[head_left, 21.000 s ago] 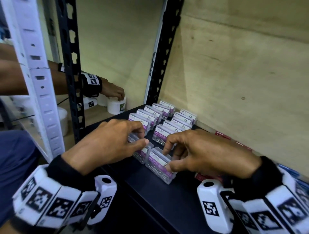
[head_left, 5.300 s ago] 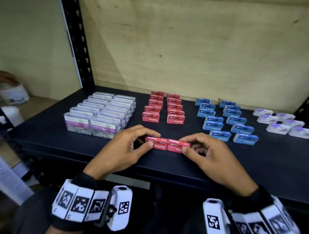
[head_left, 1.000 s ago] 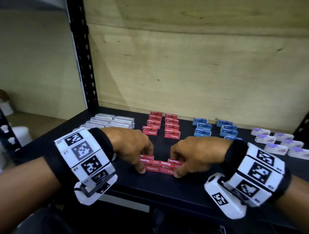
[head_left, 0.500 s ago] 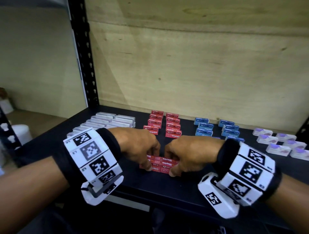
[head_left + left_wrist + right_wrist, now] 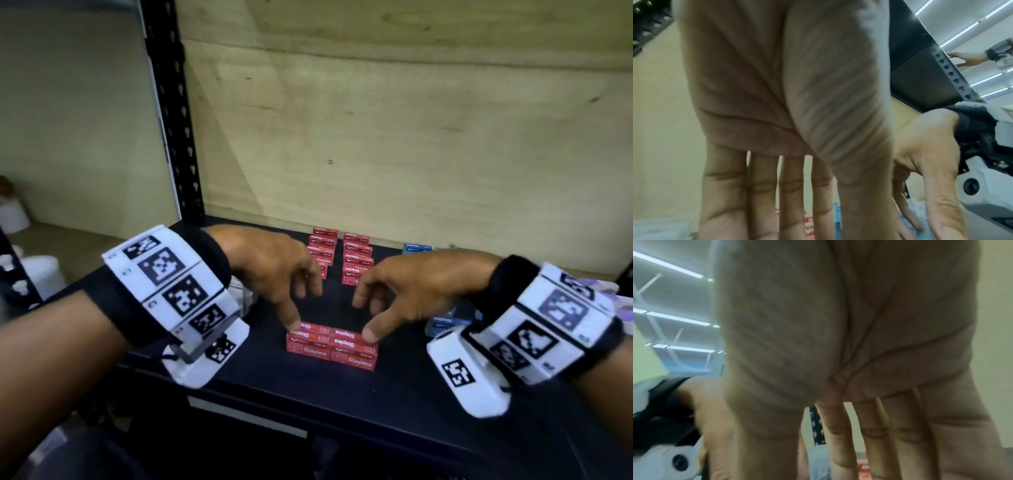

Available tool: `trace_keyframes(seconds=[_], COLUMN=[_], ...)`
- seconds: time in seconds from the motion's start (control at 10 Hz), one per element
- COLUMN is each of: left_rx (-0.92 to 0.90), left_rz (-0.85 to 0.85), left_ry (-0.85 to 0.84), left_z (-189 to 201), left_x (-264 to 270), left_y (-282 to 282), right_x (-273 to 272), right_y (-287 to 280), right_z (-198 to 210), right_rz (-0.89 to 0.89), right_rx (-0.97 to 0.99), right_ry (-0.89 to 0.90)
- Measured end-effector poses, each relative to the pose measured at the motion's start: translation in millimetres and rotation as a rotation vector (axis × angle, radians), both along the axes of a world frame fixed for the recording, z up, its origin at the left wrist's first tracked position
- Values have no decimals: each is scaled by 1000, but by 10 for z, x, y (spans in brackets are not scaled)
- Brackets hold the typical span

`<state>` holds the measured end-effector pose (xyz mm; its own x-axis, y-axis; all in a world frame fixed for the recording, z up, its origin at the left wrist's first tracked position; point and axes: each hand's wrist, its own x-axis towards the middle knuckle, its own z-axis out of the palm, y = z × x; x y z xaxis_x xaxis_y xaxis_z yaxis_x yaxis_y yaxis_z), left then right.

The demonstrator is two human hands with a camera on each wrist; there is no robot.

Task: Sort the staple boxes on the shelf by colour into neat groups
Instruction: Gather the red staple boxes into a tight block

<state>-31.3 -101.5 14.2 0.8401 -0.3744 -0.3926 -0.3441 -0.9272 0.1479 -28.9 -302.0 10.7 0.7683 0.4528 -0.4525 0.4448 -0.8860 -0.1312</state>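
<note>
— Red boxes [image 5: 331,345] stacked near the shelf [image 5: 394,394] edge; left hand [image 5: 274,270] and right hand [image 5: 411,291] hover loose, thumbs just touching the top, grasping nothing.
— A careless nudge could topple them off the front.

Bare shelf [image 5: 342,305] between red rows [image 5: 339,257], block [image 5: 331,346]

"Staples" on red staple boxes [image 5: 331,346]

A plywood back panel [image 5: 411,137] rises behind; a black perforated upright [image 5: 173,113] stands left, white containers [image 5: 44,274] far left.
</note>
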Motion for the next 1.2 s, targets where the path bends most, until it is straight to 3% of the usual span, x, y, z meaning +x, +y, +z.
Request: trace_keyframes(seconds=[0.3,0.6,1.0,1.2], left_rx=[119,339,346,466], left_rz=[18,44,97,46], left_ry=[-225,-250,-297,-113], left_z=[66,-120,-134,-80], left_x=[492,872,1033,1078], left_y=[-76,-201,-231,-317], right_x=[440,719,889,900], right_y=[-153,19,154,154], right_z=[-32,-145,-206,-229], right_rz=[-169,-133,-108,-78], right_rx=[-69,-117,-126,-126], right_ry=[-236,-263,-266,-269])
